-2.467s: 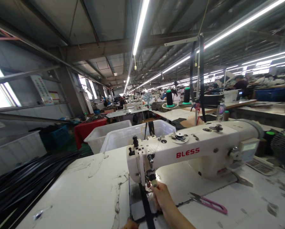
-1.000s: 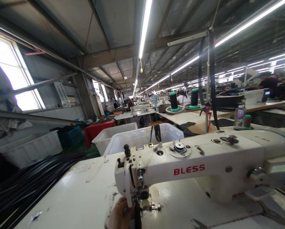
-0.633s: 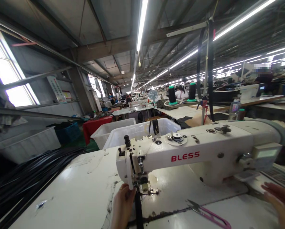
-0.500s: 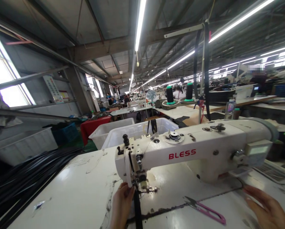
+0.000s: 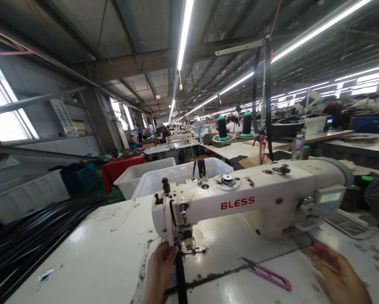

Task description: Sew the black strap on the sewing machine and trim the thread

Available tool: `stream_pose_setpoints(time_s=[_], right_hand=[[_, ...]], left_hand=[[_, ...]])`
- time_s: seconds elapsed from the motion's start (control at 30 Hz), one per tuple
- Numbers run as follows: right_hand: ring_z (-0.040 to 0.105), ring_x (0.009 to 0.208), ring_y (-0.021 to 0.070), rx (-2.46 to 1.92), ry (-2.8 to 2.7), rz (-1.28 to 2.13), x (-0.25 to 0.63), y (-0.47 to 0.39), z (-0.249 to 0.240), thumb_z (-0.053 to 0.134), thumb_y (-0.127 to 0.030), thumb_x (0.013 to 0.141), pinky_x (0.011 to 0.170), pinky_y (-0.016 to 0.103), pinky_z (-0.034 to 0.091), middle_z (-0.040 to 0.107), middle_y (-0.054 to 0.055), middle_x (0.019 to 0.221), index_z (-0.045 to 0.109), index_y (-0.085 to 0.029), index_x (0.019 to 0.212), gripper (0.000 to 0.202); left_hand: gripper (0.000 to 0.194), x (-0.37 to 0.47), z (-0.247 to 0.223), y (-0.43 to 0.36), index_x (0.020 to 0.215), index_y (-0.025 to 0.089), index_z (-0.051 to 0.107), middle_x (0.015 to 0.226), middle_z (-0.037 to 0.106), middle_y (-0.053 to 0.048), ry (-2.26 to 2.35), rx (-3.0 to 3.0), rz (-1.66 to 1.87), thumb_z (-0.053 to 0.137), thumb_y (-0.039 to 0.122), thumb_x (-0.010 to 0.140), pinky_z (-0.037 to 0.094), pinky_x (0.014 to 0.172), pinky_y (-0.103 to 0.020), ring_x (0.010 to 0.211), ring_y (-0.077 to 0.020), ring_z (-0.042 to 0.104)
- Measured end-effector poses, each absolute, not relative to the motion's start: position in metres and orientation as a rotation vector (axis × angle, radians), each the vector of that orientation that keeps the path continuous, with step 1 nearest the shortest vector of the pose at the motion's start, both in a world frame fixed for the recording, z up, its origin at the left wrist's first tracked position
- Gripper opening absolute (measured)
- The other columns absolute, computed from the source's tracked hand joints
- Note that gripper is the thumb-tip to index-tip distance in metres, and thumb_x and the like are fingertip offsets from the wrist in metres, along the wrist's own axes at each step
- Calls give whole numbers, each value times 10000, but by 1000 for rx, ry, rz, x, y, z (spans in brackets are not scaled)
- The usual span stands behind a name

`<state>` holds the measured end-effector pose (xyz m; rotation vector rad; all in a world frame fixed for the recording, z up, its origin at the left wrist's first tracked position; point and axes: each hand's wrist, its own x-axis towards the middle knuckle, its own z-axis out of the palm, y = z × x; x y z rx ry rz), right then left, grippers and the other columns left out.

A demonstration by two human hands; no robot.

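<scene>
Head cam, narrow black strap (image 5: pixel 179 278) under presser foot, left hand (image 5: pixel 159 270) pinching it, right hand (image 5: pixel 338 274) spread flat, empty.

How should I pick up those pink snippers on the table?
Grip the pink snippers by the pink handle loop, coming from the right where the right hand is. They lie flat with the dark pointed blades aimed left toward the sewing machine, so keep fingers off that end.

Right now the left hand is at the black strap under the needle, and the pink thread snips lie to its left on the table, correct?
Not quite. In the head view the pink thread snips lie to the right of the left hand, between it and the right hand. The left hand is at the black strap.
</scene>
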<state>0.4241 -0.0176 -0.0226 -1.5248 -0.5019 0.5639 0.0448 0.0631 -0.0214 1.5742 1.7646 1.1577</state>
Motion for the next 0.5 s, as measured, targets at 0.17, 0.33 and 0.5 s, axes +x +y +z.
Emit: stream_pose_setpoints(time_s=[0.17, 0.33, 0.5], right_hand=[[498, 1066, 356, -1538, -508, 543, 425, -19, -24, 608, -472, 381, 1042, 463, 311, 550, 44, 897, 462, -255, 838, 526], [476, 1100, 356, -1554, -509, 548, 419, -20, -16, 595, -484, 393, 1059, 458, 289, 547, 47, 911, 461, -257, 832, 512], [500, 1067, 353, -1604, -480, 544, 415, -20, -8, 579, -492, 374, 1067, 456, 274, 550, 48, 888, 467, -264, 809, 504]], left_hand=[[428, 45, -18, 64, 546, 173, 617, 812, 669, -121, 1686, 1543, 1115, 476, 576, 582, 484, 634, -334, 726, -264, 626], [395, 49, -11, 61, 581, 165, 619, 783, 660, -128, 1688, 1525, 1098, 464, 528, 579, 460, 644, -351, 715, -275, 616], [375, 50, -13, 62, 595, 166, 617, 781, 660, -113, 1658, 1521, 1118, 458, 506, 592, 455, 607, -320, 697, -253, 612]])
